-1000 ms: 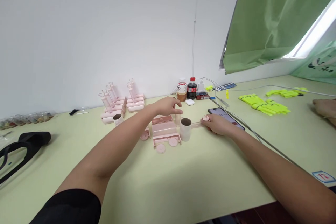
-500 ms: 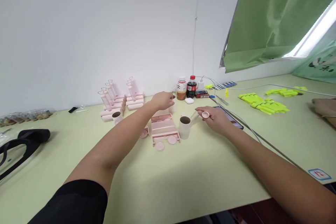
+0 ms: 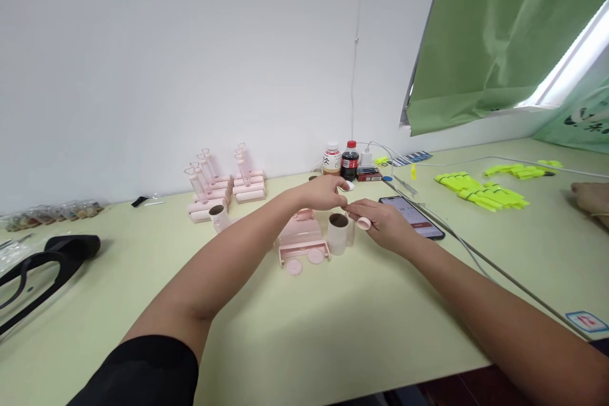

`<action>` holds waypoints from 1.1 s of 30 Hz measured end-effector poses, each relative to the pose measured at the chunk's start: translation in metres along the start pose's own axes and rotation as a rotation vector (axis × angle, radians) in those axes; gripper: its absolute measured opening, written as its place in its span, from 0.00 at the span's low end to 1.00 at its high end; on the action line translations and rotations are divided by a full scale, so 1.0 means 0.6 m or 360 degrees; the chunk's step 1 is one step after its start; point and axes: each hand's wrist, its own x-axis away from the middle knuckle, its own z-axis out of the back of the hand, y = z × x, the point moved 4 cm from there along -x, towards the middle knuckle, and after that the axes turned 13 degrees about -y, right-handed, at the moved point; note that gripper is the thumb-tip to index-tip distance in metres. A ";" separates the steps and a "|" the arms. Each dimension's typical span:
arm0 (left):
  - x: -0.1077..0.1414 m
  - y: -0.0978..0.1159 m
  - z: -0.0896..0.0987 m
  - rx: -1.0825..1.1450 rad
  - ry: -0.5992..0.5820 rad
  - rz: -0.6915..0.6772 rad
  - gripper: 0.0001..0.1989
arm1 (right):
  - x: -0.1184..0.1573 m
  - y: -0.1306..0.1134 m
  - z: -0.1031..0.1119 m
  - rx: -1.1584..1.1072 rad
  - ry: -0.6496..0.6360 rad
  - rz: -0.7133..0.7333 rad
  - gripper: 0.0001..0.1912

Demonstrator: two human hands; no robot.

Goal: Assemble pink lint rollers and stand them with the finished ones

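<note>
My right hand [image 3: 383, 223] is closed on a pale pink tube [image 3: 364, 223], whose round end faces me. My left hand [image 3: 325, 193] reaches across, its fingertips meeting those of my right hand; what its fingers hold, if anything, is too small to tell. Below the hands stands a whitish cup with a brown inside [image 3: 337, 241]. Left of that cup lies a pink tray-like part [image 3: 304, 247], partly behind my left forearm, with a pink disc [image 3: 294, 267] in front of it. A second cup [image 3: 218, 218] stands left of my forearm.
Pink rollers [image 3: 250, 193] with upright heart-topped pieces stand near the wall. Behind the hands are a cola bottle [image 3: 349, 162] and another bottle. A phone [image 3: 413, 219] and cables lie right, then yellow-green strips [image 3: 492, 195]. A black curved object [image 3: 71, 247] is far left.
My left hand has moved right, from above the pink parts to my right hand. My right hand has shifted slightly left, and the tube in it has turned. The view has shifted slightly.
</note>
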 end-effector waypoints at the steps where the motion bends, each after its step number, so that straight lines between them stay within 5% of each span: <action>1: -0.004 0.003 0.001 0.0031 -0.0099 0.0023 0.22 | -0.001 0.001 -0.003 -0.0035 0.0005 -0.0003 0.19; 4: -0.012 0.006 0.009 0.0047 -0.0220 0.0070 0.16 | -0.001 0.006 -0.009 -0.0078 0.0045 -0.0040 0.19; 7: -0.006 0.011 0.015 -0.0125 -0.0063 0.0101 0.15 | 0.002 0.011 -0.009 -0.0139 0.0128 -0.0113 0.19; 12: 0.023 0.028 -0.015 -0.0414 0.0083 0.0274 0.38 | 0.009 0.030 0.005 -0.0135 0.0210 -0.0400 0.21; 15: 0.031 0.050 -0.041 -0.0553 0.0095 0.0183 0.39 | 0.009 0.045 -0.001 0.0027 -0.0027 -0.0570 0.20; 20: 0.010 0.074 -0.070 -0.0837 0.0041 0.0103 0.21 | 0.015 0.064 -0.031 0.0166 -0.0566 -0.0821 0.15; 25: -0.006 0.074 -0.076 -0.0873 -0.0028 0.0173 0.16 | 0.020 0.055 -0.033 0.0094 -0.0639 -0.0676 0.06; 33: 0.038 0.062 -0.062 -0.0726 -0.0067 0.0317 0.35 | 0.020 0.031 -0.024 -0.0217 -0.0632 -0.0423 0.08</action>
